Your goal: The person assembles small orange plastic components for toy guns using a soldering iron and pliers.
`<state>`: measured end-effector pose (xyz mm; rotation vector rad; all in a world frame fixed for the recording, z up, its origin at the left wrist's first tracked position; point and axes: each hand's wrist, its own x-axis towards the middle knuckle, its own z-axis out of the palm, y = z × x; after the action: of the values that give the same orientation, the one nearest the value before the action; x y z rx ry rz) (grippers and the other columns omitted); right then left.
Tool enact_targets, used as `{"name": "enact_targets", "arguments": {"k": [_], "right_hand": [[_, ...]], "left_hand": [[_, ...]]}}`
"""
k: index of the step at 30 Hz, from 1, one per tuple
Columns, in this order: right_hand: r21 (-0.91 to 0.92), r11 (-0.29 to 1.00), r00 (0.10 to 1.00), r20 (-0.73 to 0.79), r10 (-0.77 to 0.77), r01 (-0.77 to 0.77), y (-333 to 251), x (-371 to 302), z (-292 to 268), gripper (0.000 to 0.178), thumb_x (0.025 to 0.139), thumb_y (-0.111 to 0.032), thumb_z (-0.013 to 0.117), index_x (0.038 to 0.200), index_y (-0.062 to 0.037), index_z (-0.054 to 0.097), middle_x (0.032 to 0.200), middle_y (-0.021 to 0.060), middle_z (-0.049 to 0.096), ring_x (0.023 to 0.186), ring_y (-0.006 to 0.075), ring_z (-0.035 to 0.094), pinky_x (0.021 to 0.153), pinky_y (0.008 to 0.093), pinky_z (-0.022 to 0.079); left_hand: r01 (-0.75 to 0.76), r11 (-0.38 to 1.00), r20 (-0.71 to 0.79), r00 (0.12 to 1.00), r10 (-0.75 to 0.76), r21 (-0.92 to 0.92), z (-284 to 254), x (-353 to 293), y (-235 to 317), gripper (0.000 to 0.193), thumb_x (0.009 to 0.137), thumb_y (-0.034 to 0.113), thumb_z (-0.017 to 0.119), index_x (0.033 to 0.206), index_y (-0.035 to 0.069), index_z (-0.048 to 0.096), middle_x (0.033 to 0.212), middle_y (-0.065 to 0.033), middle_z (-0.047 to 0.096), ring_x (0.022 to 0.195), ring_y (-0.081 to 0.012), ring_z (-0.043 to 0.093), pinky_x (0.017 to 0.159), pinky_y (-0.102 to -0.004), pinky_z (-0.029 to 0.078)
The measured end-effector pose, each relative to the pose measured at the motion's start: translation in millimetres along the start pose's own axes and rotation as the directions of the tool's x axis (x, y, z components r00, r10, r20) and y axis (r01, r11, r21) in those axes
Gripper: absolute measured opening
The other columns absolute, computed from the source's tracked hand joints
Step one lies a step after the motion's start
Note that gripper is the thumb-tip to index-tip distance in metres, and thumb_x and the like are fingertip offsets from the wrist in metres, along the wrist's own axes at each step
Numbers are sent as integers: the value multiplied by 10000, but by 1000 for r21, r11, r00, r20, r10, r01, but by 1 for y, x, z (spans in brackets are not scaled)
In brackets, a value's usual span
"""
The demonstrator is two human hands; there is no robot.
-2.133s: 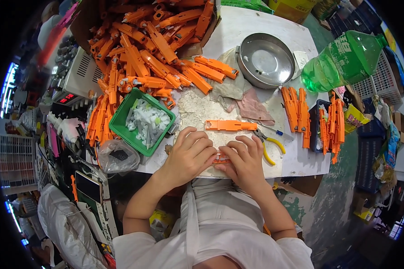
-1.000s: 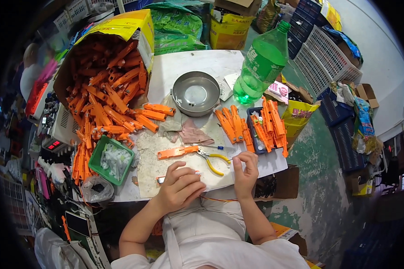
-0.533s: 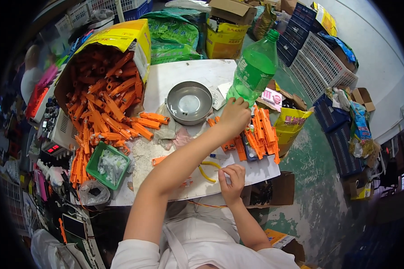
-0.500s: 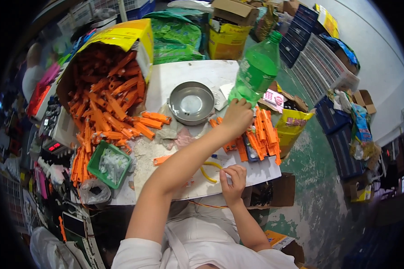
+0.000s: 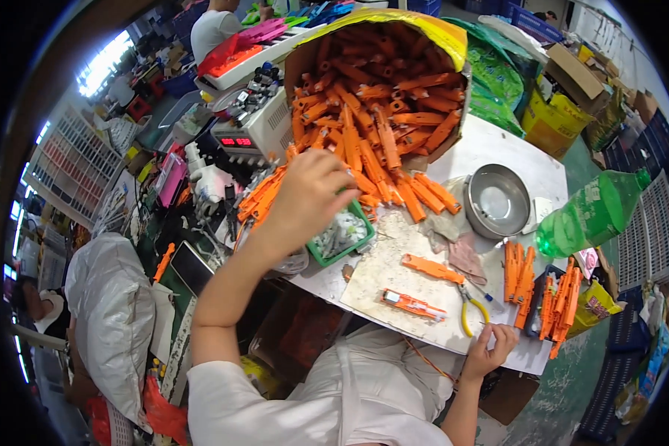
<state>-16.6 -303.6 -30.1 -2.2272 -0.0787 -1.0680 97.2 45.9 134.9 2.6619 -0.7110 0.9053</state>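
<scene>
My left hand (image 5: 314, 195) is over the green basket (image 5: 370, 236) of small whitish pieces, beside the orange plastic part heap (image 5: 379, 137). Its fingers are bent and apart, with nothing visible between them. Near the table's front edge, my right hand (image 5: 490, 351) pinches thumb and forefinger on something too small to make out. Yellow-handled pliers (image 5: 465, 316) lie just beyond it. Between the hands are one orange plastic shell (image 5: 432, 267) and another orange shell with small parts inside (image 5: 415, 303).
A metal bowl (image 5: 498, 201) stands behind the shells. The green bottle (image 5: 595, 212) is at the right, near stacked orange parts (image 5: 561, 305). An instrument with a red display (image 5: 253, 137) stands at the left. A large carton (image 5: 457, 44) holds the heap. Another person (image 5: 214, 33) is far left.
My left hand has left the orange parts beside the bottle and swung left to the green basket. The view has turned left. My right hand remains pinched near the pliers.
</scene>
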Motion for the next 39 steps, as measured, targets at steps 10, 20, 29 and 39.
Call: {"name": "enact_targets", "arguments": {"k": [10,20,29,39], "right_hand": [[-101,995,1000,-15,9,-11,-2,-2,6,57,814,1,630,849,17,588,881,105,549,875,268,502,797,378,411],[-121,993,1000,5,-1,1,-2,-2,8,60,802,14,638,843,19,595,878,105,556,877,269,504,790,381,411],[-126,992,1000,0,-19,19,-2,-1,7,60,803,2,642,836,16,595,876,104,559,872,267,506,792,378,409],[-99,995,1000,10,5,-4,-4,0,6,49,839,-26,628,839,9,593,880,98,575,888,259,512,822,358,402]], "left_hand": [[120,986,385,910,-157,117,-4,-59,-42,106,717,128,708,782,51,674,803,-45,520,851,-227,486,772,-351,384],[-115,970,519,855,-13,213,8,-50,-41,57,674,95,619,645,62,655,787,-56,579,882,-212,518,758,-327,381],[-131,961,679,730,-72,243,25,-47,-32,157,669,199,704,644,49,665,719,-71,624,822,-227,567,764,-355,401],[-62,959,685,713,-150,275,26,-48,-32,155,691,185,699,687,34,667,709,-101,632,805,-258,604,720,-403,446]]}}
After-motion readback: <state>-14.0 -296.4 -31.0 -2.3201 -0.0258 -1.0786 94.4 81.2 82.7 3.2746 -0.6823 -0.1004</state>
